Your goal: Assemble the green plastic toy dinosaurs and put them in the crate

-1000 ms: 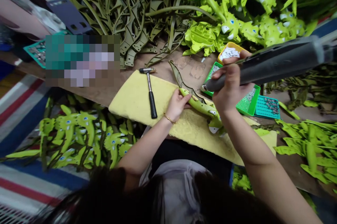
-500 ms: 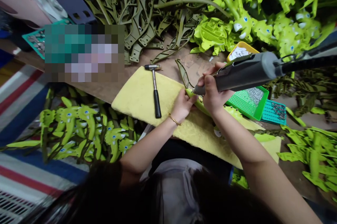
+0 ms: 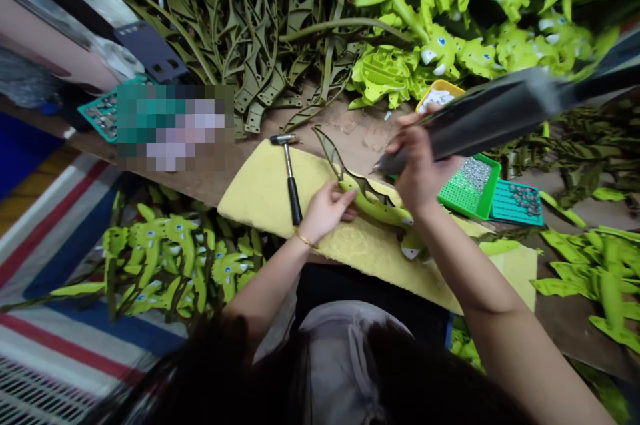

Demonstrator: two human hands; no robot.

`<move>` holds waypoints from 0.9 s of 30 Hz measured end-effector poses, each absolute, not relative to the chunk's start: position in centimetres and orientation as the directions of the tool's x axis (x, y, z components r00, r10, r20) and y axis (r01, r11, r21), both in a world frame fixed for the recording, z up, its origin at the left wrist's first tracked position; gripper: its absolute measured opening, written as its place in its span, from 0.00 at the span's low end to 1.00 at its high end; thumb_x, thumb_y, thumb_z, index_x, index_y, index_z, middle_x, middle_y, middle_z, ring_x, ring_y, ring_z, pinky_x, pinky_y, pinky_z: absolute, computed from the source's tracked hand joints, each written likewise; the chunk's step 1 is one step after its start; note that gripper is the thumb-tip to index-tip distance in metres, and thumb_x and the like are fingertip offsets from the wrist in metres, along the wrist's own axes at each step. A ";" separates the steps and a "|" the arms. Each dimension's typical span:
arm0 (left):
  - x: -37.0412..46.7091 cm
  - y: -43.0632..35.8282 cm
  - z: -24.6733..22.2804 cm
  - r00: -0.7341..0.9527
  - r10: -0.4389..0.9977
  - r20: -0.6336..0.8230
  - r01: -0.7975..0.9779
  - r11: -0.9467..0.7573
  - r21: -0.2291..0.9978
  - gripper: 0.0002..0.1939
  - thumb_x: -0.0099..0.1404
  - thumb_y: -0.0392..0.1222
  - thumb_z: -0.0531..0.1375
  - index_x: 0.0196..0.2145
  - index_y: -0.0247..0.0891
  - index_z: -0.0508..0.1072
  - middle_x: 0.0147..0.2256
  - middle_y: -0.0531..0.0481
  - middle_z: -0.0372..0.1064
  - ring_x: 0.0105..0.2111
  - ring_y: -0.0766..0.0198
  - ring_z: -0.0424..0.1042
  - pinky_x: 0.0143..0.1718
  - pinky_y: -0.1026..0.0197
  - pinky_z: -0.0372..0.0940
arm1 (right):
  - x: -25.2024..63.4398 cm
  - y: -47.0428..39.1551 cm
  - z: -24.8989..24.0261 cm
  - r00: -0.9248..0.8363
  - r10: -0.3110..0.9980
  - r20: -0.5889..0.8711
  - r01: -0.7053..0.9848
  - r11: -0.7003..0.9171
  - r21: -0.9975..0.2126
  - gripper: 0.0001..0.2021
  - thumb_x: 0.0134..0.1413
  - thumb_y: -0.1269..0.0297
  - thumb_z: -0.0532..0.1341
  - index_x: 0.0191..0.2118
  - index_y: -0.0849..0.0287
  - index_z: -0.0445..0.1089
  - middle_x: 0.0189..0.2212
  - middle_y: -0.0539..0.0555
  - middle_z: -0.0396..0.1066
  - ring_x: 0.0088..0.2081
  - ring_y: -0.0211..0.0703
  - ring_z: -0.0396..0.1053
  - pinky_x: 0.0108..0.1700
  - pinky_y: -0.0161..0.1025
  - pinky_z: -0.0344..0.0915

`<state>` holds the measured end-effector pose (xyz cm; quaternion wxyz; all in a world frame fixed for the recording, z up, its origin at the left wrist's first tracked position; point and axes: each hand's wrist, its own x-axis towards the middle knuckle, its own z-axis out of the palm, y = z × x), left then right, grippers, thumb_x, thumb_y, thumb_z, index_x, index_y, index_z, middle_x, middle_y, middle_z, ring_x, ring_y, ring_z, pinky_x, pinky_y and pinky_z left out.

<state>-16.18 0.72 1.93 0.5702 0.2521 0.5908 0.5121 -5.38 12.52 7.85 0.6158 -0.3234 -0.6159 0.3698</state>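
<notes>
My right hand (image 3: 419, 168) is wrapped round a dark electric screwdriver (image 3: 480, 118), blurred by motion, its tip held up off the work. My left hand (image 3: 323, 212) pinches the near end of a lime-green plastic toy dinosaur (image 3: 383, 213), with the thumb on top. Olive plastic strips (image 3: 330, 150) stick out from the toy's far side. Partly under my right wrist lies the toy's head end, with a white patch showing. Beneath it all is a yellow foam pad (image 3: 255, 188), and a small hammer (image 3: 291, 178) with a black grip lies to the left.
Olive parts (image 3: 260, 45) and green toy parts (image 3: 385, 72) are heaped at the back. A green tray of screws (image 3: 467, 185), a teal tray (image 3: 516, 202) and a yellow tray (image 3: 440, 95) stand to the right. Toys (image 3: 160, 245) fill a striped sack at left; green pieces (image 3: 600, 265) lie right.
The screwdriver tip has lifted away from the toy, up and to the right. My left hand has shifted slightly left, still on the toy. The whole view has moved a little.
</notes>
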 end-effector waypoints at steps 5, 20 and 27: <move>-20.4 2.7 5.1 -0.421 0.882 0.212 0.554 0.065 0.830 0.05 0.58 0.42 0.63 0.31 0.40 0.73 0.34 0.46 0.71 0.42 0.52 0.69 0.54 0.47 0.60 | 1.4 17.2 8.2 0.408 0.726 0.553 0.027 0.596 -0.803 0.13 0.48 0.52 0.66 0.37 0.50 0.67 0.31 0.46 0.71 0.25 0.37 0.70 0.30 0.39 0.72; -20.7 15.5 4.8 -0.075 0.959 -0.274 0.969 0.135 0.205 0.07 0.47 0.36 0.64 0.26 0.30 0.77 0.39 0.29 0.75 0.54 0.34 0.62 0.59 0.33 0.40 | 14.1 22.7 10.2 0.114 0.992 0.053 -0.095 0.064 -0.993 0.22 0.51 0.40 0.54 0.33 0.55 0.69 0.25 0.51 0.71 0.25 0.36 0.69 0.30 0.40 0.66; -18.7 15.4 6.2 0.110 0.915 -0.388 0.990 -0.137 -0.042 0.14 0.53 0.31 0.58 0.37 0.29 0.79 0.42 0.30 0.74 0.51 0.43 0.66 0.51 0.47 0.56 | 10.1 28.9 7.4 -0.397 0.905 0.155 0.855 0.426 -0.296 0.15 0.56 0.59 0.55 0.42 0.61 0.74 0.41 0.60 0.74 0.39 0.44 0.69 0.40 0.41 0.62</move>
